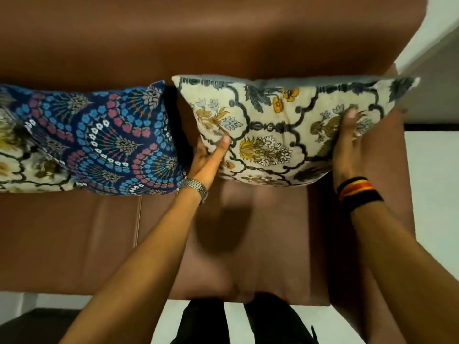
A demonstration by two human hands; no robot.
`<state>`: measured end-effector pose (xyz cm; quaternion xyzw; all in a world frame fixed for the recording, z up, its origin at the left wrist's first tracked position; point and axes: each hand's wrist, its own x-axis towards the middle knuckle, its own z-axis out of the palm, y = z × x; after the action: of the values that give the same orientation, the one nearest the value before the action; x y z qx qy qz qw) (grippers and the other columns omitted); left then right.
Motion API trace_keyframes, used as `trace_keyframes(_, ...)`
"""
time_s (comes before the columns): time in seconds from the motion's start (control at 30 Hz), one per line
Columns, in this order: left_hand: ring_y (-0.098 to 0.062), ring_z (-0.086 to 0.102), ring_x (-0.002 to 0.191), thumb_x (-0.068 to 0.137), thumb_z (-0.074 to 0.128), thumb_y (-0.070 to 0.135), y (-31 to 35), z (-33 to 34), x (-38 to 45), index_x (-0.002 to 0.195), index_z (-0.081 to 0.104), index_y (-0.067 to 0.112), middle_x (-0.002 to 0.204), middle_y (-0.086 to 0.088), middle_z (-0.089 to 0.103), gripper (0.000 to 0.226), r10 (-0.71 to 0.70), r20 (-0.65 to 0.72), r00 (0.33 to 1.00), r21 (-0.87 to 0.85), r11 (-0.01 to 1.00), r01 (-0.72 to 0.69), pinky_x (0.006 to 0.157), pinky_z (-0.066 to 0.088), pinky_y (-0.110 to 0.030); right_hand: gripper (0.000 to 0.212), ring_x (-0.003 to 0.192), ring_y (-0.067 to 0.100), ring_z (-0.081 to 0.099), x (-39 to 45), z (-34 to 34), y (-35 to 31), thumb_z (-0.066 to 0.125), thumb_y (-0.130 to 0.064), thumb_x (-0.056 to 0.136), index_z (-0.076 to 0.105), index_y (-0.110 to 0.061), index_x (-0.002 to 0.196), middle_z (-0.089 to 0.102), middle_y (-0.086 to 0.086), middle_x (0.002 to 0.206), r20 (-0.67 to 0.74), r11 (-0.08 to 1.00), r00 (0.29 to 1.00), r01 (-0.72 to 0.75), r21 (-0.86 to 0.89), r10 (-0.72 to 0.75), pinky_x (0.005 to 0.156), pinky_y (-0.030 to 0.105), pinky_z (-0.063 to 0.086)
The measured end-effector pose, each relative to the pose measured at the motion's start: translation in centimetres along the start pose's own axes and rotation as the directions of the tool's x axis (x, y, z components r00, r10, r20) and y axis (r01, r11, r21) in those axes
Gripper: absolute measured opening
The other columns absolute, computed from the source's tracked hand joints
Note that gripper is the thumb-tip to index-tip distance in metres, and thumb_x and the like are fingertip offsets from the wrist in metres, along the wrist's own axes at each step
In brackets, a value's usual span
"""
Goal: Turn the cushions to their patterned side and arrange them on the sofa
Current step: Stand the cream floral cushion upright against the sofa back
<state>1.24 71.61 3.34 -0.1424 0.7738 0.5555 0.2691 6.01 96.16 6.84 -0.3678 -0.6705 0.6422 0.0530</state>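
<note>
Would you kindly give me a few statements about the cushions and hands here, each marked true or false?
1. Both hands hold the cream floral cushion. True.
2. The blue cushion lies flat on the floor. False: it stands against the backrest of the sofa.
3. The left hand has a metal watch at its wrist. True.
4. The cream floral cushion shows its plain side. False: its patterned side faces the camera.
5. The right hand is bare at the wrist. False: it wears a striped wristband.

**Cushions on the sofa**

My cream floral cushion [280,130] stands patterned side out against the sofa [223,40] back. Just left, the blue cushion [99,142] leans likewise, overlapping a third cream cushion [22,167] at the edge.
</note>
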Motion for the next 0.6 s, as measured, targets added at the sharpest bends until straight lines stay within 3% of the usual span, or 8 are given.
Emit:
trace_keyframes(0.07,0.002,0.068,0.116,0.076,0.055,0.081,0.6,0.3,-1.2,0.151,0.051,0.027,0.133,0.014,0.071,0.093,0.036,-0.065,0.997,0.008,0.999,-0.036,0.108,0.052,-0.026,0.128,0.149,0.003,0.048,-1.6,0.1,-3.1,0.053,-0.099,0.065,0.033,-0.024,0.167,0.047,-0.005,0.167,0.077,0.991,0.992,0.109,-0.072,-0.103,0.127,0.035,0.038)
trace_keyframes(0.13,0.015,0.072,0.085,0.071,0.052,0.087,-0.3,0.0,-2.5,0.151,0.053,0.021,0.126,0.01,0.069,0.104,0.028,-0.094,0.995,-0.058,0.998,-0.033,0.077,0.058,-0.01,0.069,0.124,-0.021,0.059,-3.1,-0.7,-5.6,0.065,-0.061,0.095,0.044,-0.028,0.152,0.061,-0.019,0.144,0.117,0.958,0.96,0.265,-0.112,-0.253,0.107,0.012,0.049)
trace_keyframes(0.17,0.013,0.073,0.075,0.068,0.054,0.09,-0.9,-0.2,-2.9,0.15,0.054,0.019,0.122,0.004,0.07,0.109,-0.01,-0.093,0.996,-0.124,0.992,-0.002,0.063,0.056,-0.008,0.056,0.115,-0.025,0.06,-3.6,-1.2,-6.3,0.069,-0.047,0.099,0.045,-0.03,0.147,0.062,-0.029,0.134,0.133,0.943,0.949,0.304,-0.136,-0.286,0.099,0.006,0.05)
trace_keyframes(0.2,0.006,0.076,0.081,0.057,0.056,0.098,-1.3,-0.3,-3.6,0.149,0.054,0.023,0.124,-0.002,0.07,0.118,-0.05,-0.066,0.997,-0.193,0.98,0.036,0.06,0.058,-0.013,0.057,0.114,-0.025,0.061,-3.9,-1.2,-7.3,0.073,-0.042,0.098,0.047,-0.028,0.146,0.063,-0.035,0.126,0.143,0.922,0.932,0.353,-0.16,-0.333,0.098,0.006,0.051)
trace_keyframes(0.27,-0.02,0.074,0.113,0.035,0.055,0.106,-1.8,-0.1,-3.5,0.142,0.054,0.038,0.136,-0.005,0.067,0.126,-0.116,0.017,0.993,-0.281,0.953,0.116,0.071,0.066,-0.035,0.075,0.116,-0.022,0.061,-3.0,-0.3,-8.4,0.081,-0.052,0.09,0.049,-0.023,0.151,0.064,-0.04,0.122,0.225,0.86,0.888,0.449,-0.244,-0.4,0.101,0.009,0.051)
trace_keyframes(0.37,-0.029,0.062,0.126,0.027,0.055,0.107,-2.1,2.3,-2.8,0.119,0.057,0.057,0.129,0.009,0.067,0.105,-0.205,0.111,0.972,-0.373,0.898,0.232,0.093,0.06,-0.06,0.107,0.139,0.009,0.058,0.1,1.9,-7.8,0.076,-0.082,0.074,0.039,-0.031,0.16,0.061,-0.011,0.147,0.315,0.798,0.864,0.491,-0.348,-0.394,0.116,0.04,0.051)
trace_keyframes(0.47,-0.024,0.058,0.119,0.022,0.057,0.104,-3.1,4.8,-1.8,0.105,0.054,0.06,0.113,0.018,0.063,0.094,-0.159,0.154,0.975,-0.441,0.872,0.212,0.1,0.055,-0.061,0.12,0.149,0.031,0.046,3.1,2.8,-4.6,0.067,-0.088,0.071,0.027,-0.029,0.167,0.049,0.009,0.158,0.279,0.702,0.886,0.463,-0.541,-0.37,0.12,0.063,0.039)
trace_keyframes(0.6,-0.02,0.064,0.118,0.033,0.06,0.102,-2.9,6.5,-0.6,0.119,0.059,0.054,0.121,0.014,0.068,0.099,-0.17,0.19,0.967,-0.411,0.881,0.236,0.087,0.064,-0.049,0.12,0.15,0.029,0.048,3.9,0.5,-0.4,0.068,-0.091,0.072,0.031,-0.024,0.165,0.051,0.006,0.16,0.158,0.758,0.906,0.415,-0.504,-0.392,0.121,0.06,0.041)
